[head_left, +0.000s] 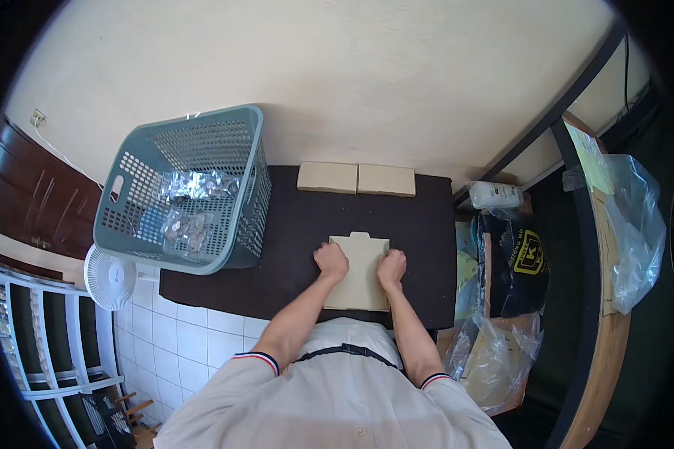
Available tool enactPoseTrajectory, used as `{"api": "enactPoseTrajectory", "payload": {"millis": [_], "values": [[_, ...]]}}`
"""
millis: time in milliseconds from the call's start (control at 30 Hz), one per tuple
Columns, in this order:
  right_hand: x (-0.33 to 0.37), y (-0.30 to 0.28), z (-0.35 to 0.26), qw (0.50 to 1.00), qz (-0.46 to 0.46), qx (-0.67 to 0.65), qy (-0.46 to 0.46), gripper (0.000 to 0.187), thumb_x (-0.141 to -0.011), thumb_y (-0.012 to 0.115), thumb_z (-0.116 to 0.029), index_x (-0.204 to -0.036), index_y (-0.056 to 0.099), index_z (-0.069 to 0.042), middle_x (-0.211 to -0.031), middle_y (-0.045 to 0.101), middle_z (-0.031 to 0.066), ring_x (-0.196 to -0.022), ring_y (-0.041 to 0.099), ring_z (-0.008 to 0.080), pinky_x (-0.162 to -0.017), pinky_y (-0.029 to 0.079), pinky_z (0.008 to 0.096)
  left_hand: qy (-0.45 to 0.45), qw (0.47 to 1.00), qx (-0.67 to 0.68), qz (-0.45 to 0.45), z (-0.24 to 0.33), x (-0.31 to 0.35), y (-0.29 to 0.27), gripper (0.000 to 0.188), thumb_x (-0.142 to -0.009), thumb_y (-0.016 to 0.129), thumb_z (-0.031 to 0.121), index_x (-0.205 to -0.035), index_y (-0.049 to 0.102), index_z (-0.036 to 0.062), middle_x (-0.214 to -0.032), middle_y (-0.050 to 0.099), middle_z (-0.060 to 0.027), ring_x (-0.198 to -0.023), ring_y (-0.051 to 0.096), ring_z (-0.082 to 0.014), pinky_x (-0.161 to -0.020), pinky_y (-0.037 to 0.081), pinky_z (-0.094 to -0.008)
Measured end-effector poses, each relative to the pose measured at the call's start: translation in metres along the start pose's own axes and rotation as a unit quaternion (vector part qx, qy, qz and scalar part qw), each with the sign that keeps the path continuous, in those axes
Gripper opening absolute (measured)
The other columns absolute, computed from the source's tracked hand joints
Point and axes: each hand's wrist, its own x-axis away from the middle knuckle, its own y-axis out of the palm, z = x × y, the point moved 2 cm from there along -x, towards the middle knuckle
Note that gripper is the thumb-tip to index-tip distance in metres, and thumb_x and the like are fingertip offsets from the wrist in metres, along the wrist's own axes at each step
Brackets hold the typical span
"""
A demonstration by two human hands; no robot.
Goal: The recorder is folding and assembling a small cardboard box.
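A light brown cardboard box [362, 271] with a small tab on its far edge lies on the dark tabletop in front of my body. My left hand [332, 261] is closed at its left edge and my right hand [392, 269] at its right edge. Both sets of fingers are curled and partly hidden, so how far they reach round the cardboard does not show. Two flat cardboard boxes [327, 177] of the same colour lie side by side at the back of the table, against the wall.
The table [427, 224] has a dark cover. On its left a grey-green plastic basket [251, 202] holds clear packets [187, 230] of small items. A white fan [111, 277] stands lower left. Right of the table are a wrapped white pack [496, 195], plastic bags [502, 352] and a wooden-edged shelf [603, 359].
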Motion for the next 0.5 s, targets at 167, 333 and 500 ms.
{"api": "enactPoseTrajectory", "payload": {"millis": [167,333,500], "values": [[0.019,-0.038,0.02,0.974,-0.069,-0.21,0.046,0.04,-0.081,0.083,-0.013,-0.118,0.077,0.001,-0.095,0.077,0.0214,-0.082,0.076,0.0323,-0.08,0.061,0.0412,-0.038,0.967,0.249,0.04,-0.061,0.018,-0.018,0.047,-0.084,0.087,0.03,-0.114,0.071,-0.0022,-0.103,0.076,-0.0231,-0.099,0.075,-0.0429,-0.087,0.059,-0.0485],[0.051,-0.044,0.044,0.973,-0.09,-0.211,0.01,0.031,-0.08,0.083,-0.004,-0.11,0.077,0.004,-0.094,0.076,0.02,-0.08,0.075,0.028,-0.076,0.06,0.0392,0.024,0.948,0.315,-0.029,-0.088,0.057,0.007,0.03,-0.086,0.081,0.018,-0.113,0.077,0.0029,-0.101,0.075,-0.02,-0.095,0.074,-0.0389,-0.088,0.058,-0.0497],[0.055,-0.032,0.057,0.981,-0.056,-0.178,-0.06,0.02,-0.079,0.079,-0.004,-0.098,0.079,0.004,-0.093,0.076,0.0189,-0.077,0.074,0.0285,-0.076,0.06,0.0398,0.089,0.963,0.25,0.047,-0.08,0.066,0.021,0.016,-0.086,0.076,0.01,-0.1,0.082,0.0054,-0.1,0.074,-0.0188,-0.097,0.073,-0.0396,-0.088,0.058,-0.0504]]}}
